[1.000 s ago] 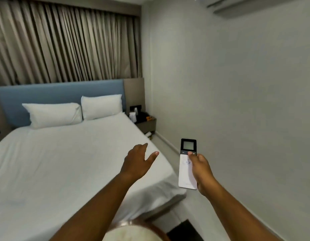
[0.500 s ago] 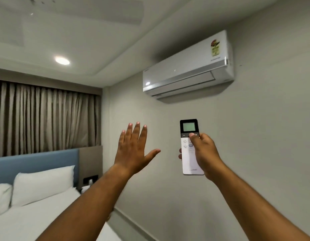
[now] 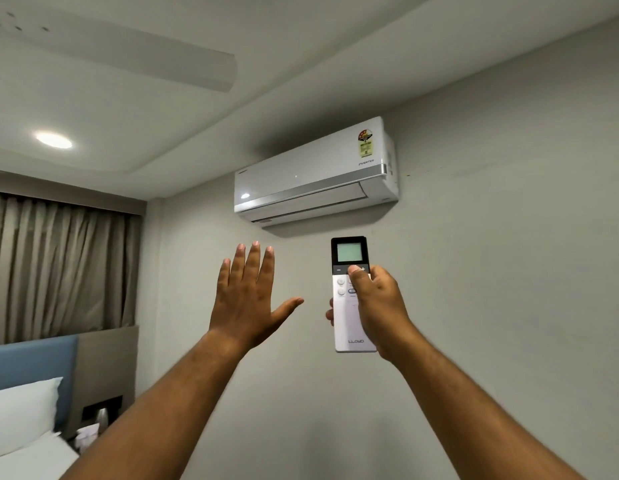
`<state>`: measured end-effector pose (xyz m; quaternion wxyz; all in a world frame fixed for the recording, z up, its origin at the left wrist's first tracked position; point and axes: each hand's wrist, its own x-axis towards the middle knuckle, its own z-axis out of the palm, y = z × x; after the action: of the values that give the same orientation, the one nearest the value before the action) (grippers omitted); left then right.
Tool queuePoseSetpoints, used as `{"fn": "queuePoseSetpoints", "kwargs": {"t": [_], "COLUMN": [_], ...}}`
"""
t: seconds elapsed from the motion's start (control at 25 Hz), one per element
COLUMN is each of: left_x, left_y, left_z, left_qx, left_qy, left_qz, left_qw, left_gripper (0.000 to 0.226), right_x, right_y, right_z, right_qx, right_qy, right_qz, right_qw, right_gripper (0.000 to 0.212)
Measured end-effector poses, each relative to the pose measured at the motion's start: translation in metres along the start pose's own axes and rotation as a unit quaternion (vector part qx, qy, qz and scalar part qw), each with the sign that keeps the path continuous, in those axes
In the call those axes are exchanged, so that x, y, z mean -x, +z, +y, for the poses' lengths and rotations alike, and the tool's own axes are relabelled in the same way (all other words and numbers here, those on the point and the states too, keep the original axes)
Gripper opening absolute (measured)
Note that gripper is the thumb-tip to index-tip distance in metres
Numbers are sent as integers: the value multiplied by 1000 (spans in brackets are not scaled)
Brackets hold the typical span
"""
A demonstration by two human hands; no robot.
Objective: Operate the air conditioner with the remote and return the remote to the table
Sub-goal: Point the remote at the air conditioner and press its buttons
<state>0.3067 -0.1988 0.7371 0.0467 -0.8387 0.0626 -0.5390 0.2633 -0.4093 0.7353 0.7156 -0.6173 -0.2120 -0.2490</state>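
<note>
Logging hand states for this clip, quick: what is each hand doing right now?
Left hand: open, fingers spread, holding nothing.
Right hand: closed on the remote, thumb on its buttons.

Air conditioner (image 3: 311, 178): glossy white plastic, brushed silver trim. Remote (image 3: 349, 320): matt white plastic, glossy black screen surround. Curtain (image 3: 58, 265): pleated woven cloth. Wall (image 3: 509, 271): matt paint.
</note>
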Motion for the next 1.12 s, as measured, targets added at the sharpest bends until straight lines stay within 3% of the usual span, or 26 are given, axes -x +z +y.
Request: {"fn": "queuePoseSetpoints", "kwargs": {"t": [1.12], "left_x": [-4], "left_y": [7], "left_z": [0], "left_qx": [38], "left_qy": [-17], "left_qz": [21], "left_qw": [999], "left_gripper": [100], "right_x": [-1], "right_y": [-7], "right_z": [-4], "right_qx": [-13], "right_qy": [8], "right_qz": [-28], "right_qw": [1000], "right_gripper": [15]}}
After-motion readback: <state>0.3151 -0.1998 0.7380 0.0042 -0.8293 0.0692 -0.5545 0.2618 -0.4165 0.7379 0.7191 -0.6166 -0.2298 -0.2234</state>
